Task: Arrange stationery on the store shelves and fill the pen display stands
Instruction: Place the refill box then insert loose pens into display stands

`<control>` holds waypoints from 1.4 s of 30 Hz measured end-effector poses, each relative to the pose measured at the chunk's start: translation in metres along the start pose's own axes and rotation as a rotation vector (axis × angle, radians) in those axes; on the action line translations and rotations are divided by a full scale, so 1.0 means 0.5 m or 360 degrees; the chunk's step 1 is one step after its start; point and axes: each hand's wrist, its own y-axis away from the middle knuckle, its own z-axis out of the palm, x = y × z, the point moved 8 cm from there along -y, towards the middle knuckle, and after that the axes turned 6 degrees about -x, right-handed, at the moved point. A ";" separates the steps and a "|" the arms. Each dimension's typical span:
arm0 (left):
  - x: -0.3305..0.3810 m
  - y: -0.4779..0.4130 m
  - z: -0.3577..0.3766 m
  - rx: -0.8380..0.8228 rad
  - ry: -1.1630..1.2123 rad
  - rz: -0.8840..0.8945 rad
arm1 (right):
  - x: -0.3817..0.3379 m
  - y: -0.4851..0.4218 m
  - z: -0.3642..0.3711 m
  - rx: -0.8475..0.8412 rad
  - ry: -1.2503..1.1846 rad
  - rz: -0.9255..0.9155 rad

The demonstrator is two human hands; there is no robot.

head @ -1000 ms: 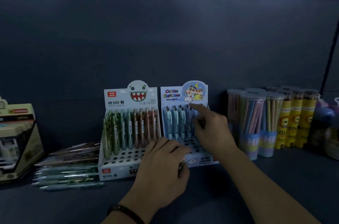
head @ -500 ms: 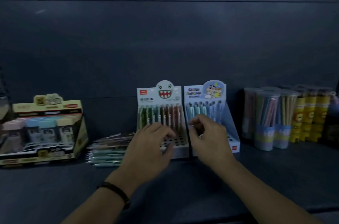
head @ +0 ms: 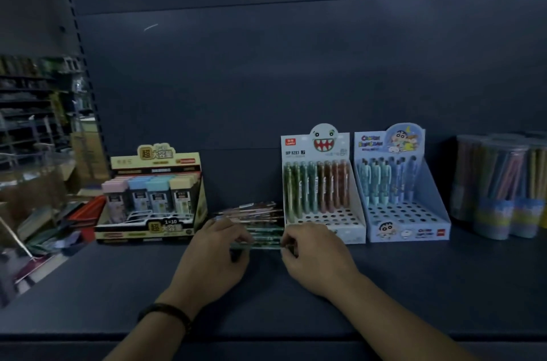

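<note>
A pile of loose pens [head: 257, 220] lies on the dark shelf [head: 414, 278], just left of a white monster-face pen stand [head: 321, 192]. That stand has green and brown pens in its back rows and empty holes in front. Beside it on the right, a blue cartoon pen stand [head: 402, 192] has blue pens at the back and many empty holes. My left hand [head: 213, 254] and my right hand [head: 315, 254] reach the pile's near edge from either side. Each grips one end of the front pens. My palms hide the pens' tips.
A yellow display box of pastel cases [head: 154, 198] stands at the left. Clear tubs of pencils [head: 500, 186] stand at the far right. Beyond the shelf's left edge, a slotted upright [head: 78, 44] and a cluttered basket [head: 44, 221] show.
My hands left the pen stands and moved left and down to the loose pen pile, closing on its front pens. The view backed away and swung left, revealing the shelf's left end.
</note>
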 end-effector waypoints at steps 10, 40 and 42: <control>-0.010 0.003 0.006 -0.0029 -0.0012 0.0012 | 0.012 0.002 0.010 -0.0049 -0.0061 0.0034; 0.188 -0.093 0.053 0.0027 0.0041 0.0091 | 0.134 0.000 -0.252 0.0891 -0.1186 0.0053; 0.200 -0.090 0.075 -0.0031 -0.0162 0.0089 | 0.139 -0.018 -0.277 0.0940 -0.0981 0.0040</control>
